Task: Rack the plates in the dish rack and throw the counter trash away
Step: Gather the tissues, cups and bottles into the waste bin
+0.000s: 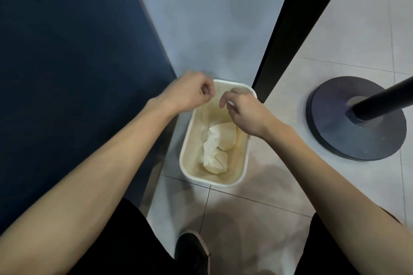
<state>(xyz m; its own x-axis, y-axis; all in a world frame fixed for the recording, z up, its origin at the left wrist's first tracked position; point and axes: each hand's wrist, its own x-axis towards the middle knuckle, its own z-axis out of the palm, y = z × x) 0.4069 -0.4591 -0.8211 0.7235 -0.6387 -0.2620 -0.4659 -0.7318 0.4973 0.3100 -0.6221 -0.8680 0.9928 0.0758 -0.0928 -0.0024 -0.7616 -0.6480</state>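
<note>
Down on the tiled floor (257,203), in the head view, a small cream waste bin (214,182) with a white rim stands in the corner between a dark blue cabinet panel (67,51) and a pale wall (201,18). A black upright edge (290,29) runs just beside its far right corner. Crumpled white paper trash (215,154) lies at the bottom of the bin. Both bare arms reach out over it. The left hand (190,91) hovers over the far left rim, blurred, its fingers curled into a loose fist with nothing visible inside. The right hand (243,109) hangs over the bin's far end, fingers drooping and loosely curled; no scrap shows between them, though the fingertips are too small to be certain. To the right, well apart from the bin, a round dark stand base (335,140) carries a black pole (384,98). A dark shoe (192,250) shows at the bottom edge. No plates or dish rack are in view. The step in hand looks like the trash drop, and with paper in the bin and both hands apparently empty it seems about done. The next move probably calls for drawing the arms back clear of the rim and turning towards the counter for whatever remains.
</note>
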